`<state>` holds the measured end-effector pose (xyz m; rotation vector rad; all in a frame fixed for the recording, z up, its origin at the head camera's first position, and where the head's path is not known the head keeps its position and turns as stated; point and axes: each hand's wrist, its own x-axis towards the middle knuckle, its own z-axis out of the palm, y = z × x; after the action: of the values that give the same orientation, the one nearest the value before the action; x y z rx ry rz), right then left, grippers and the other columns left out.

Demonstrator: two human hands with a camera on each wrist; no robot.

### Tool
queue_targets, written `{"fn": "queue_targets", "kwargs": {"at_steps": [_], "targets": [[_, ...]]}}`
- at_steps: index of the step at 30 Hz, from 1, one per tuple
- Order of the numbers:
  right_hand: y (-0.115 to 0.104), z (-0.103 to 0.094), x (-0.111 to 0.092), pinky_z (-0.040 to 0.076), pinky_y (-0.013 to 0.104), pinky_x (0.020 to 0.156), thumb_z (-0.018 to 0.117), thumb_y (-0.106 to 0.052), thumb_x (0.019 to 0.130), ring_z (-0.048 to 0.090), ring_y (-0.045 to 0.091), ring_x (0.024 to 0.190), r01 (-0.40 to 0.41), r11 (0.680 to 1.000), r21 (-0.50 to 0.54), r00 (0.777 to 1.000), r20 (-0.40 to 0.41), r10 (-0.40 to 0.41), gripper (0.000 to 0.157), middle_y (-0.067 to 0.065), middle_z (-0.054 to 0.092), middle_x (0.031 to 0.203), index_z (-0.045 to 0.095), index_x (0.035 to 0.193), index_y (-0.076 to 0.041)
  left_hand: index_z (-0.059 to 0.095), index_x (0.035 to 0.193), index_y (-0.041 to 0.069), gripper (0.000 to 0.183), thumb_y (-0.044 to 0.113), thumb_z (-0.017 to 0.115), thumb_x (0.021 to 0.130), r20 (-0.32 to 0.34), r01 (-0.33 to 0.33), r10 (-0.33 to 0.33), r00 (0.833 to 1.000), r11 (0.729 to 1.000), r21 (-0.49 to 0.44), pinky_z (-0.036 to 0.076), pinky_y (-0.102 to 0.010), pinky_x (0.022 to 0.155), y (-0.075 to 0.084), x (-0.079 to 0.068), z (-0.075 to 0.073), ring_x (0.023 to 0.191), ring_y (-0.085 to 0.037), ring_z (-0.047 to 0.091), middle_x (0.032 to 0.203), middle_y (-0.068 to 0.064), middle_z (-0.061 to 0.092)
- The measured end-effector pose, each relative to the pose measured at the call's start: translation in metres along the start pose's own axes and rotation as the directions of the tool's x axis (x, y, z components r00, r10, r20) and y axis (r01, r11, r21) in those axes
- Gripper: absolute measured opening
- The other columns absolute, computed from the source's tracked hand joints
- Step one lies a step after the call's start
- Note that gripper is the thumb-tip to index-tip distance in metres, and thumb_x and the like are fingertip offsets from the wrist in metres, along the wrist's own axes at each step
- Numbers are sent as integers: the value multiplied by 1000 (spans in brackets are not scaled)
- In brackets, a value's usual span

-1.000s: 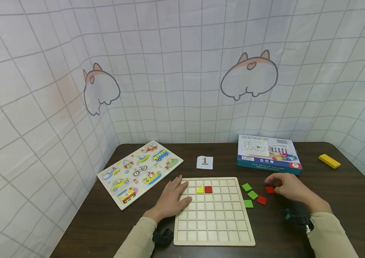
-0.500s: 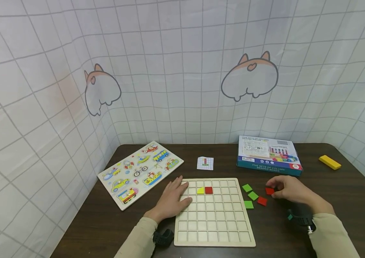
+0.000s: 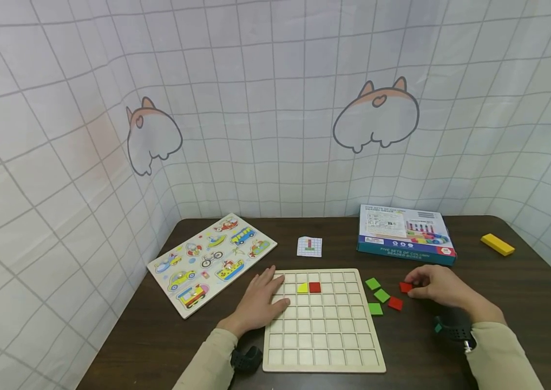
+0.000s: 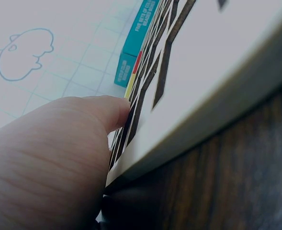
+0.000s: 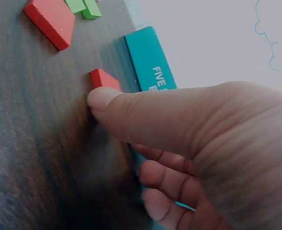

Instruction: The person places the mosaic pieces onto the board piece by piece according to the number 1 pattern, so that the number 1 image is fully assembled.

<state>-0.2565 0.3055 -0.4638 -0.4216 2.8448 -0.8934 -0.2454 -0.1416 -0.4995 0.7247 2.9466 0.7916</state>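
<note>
In the head view, my left hand lies with fingers spread over the left edge of a pale wooden grid board. Its thumb reaches onto the cells, as the left wrist view also shows. A yellow triangle and a red square tile occupy neighbouring cells in an upper row. Right of the board, my right hand pinches another red square tile low over the table. The thumb tip sits at that tile's edge in the right wrist view, hiding part of it; the index fingertip is hidden there.
Several green tiles and one more red tile lie beside the board. Behind are a small pattern card, a boxed bead set and a yellow block. A picture puzzle board lies at the left.
My right hand's fingers have closed in around the red tile, which has shifted very slightly left. My left hand stays in place on the board.
</note>
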Motion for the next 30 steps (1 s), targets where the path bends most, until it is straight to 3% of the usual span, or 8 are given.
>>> {"fn": "queue_targets", "kwargs": {"at_steps": [17, 30], "targets": [[-3, 8, 5, 50, 30, 68, 77, -25, 85, 54, 18, 81, 13, 999, -39, 998, -54, -15, 26, 3, 67, 96, 72, 105, -8, 44, 148, 8, 62, 43, 55, 97, -1, -1, 1, 1000, 1000, 8, 11, -51, 120, 1, 0, -1, 148, -33, 17, 160, -17, 22], [-29, 15, 13, 49, 25, 61, 75, -24, 87, 53, 16, 76, 76, 997, -25, 993, -91, -78, 31, 2, 68, 98, 71, 112, -8, 44, 147, 8, 62, 43, 56, 97, -3, -4, 4, 1000, 1000, 8, 11, -52, 120, 1, 0, 0, 148, -33, 17, 160, -16, 22]]}}
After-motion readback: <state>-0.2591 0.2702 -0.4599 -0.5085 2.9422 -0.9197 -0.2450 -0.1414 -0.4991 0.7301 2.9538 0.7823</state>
